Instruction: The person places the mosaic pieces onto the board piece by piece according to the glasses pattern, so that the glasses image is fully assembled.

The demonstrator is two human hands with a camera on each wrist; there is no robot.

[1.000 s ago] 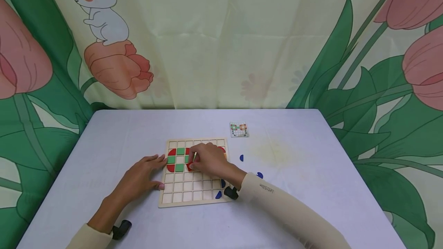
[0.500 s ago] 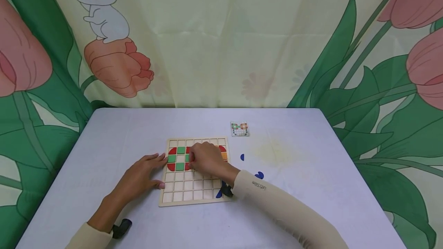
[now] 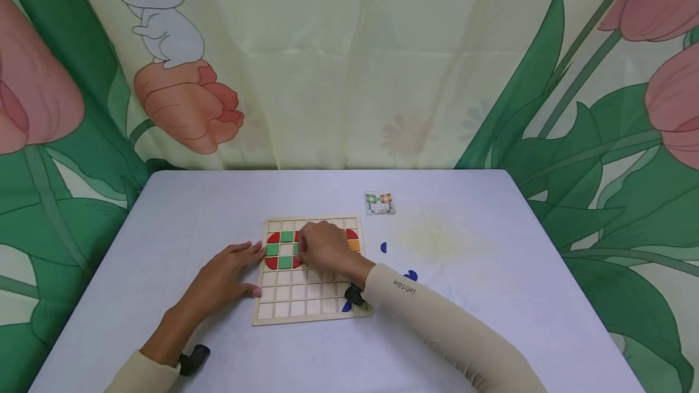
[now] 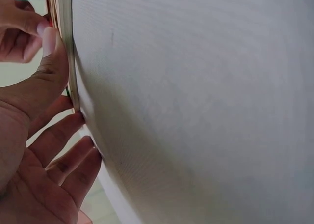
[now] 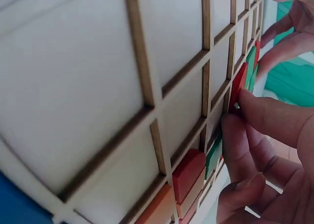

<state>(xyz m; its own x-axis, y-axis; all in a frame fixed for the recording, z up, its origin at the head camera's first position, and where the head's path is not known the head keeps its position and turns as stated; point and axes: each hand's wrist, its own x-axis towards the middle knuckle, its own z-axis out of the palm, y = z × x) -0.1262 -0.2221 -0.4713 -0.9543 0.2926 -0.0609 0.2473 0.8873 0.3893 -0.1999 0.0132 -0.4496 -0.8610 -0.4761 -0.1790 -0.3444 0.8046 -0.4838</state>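
Note:
A wooden grid board [image 3: 297, 293] lies on the table, with red and green tiles forming a ring in its upper left cells. My right hand [image 3: 327, 247] pinches a red rounded tile [image 5: 239, 81] between thumb and fingers, at the ring's lower right corner. In the head view this hand covers the middle of the pattern. My left hand [image 3: 221, 281] has its fingers spread and rests along the board's left edge. Its thumb and fingertips touch the rim in the left wrist view. An orange tile [image 3: 354, 245] shows right of my right hand.
A small pattern card [image 3: 380, 202] lies behind the board. Blue rounded pieces [image 3: 411, 275] lie on the table to the right, one of them [image 3: 384, 247] farther back. Another blue piece [image 3: 346, 306] sits in the board's lower right. A printed curtain [image 3: 349, 65] hangs behind the table.
My right hand has lowered the red tile from a tilted hold into the corner cell and drawn slightly left. My left hand has stayed at the board's edge.

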